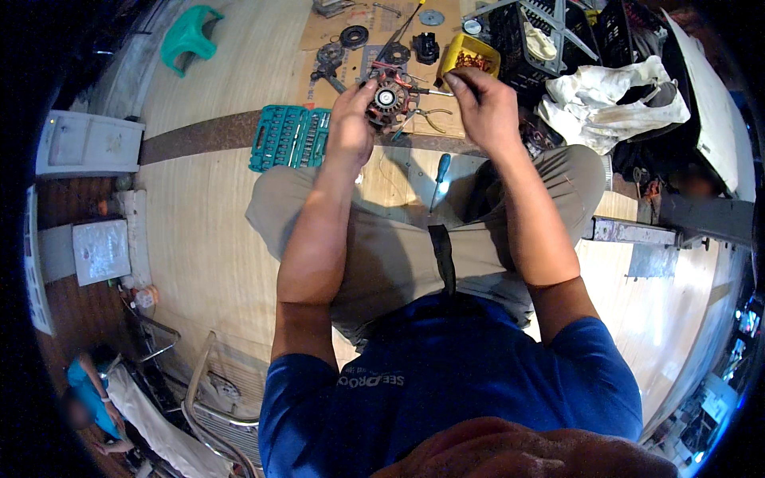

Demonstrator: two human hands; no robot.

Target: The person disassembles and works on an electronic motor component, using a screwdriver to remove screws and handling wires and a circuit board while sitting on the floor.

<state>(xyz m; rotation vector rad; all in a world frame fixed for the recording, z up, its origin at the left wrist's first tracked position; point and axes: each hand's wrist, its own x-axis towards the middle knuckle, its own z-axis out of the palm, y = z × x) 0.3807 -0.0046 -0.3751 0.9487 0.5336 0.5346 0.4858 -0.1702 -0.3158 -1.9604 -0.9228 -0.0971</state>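
Note:
My left hand (353, 119) is closed around the edge of a round motor part (387, 98) with copper windings and a pale bearing at its centre. To its right, my right hand (488, 110) has thumb and forefinger pinched together; what lies between them, if anything, is too small to tell. A thin metal shaft (437, 93) runs between the motor part and those fingertips. Just beyond my right hand stands a yellow bin (451, 57) holding copper-coloured pieces. Pliers with yellowish handles (434, 121) lie below the motor part. A blue-handled screwdriver (441, 170) lies on the floor between my legs.
A teal socket set case (263, 137) lies open at the left. Dark motor parts (354, 36) are spread on flattened cardboard (319, 94). Black crates (510, 48) and a white cloth (610, 99) are at the right. A green stool (189, 40) stands far left. Another person (96, 390) is at lower left.

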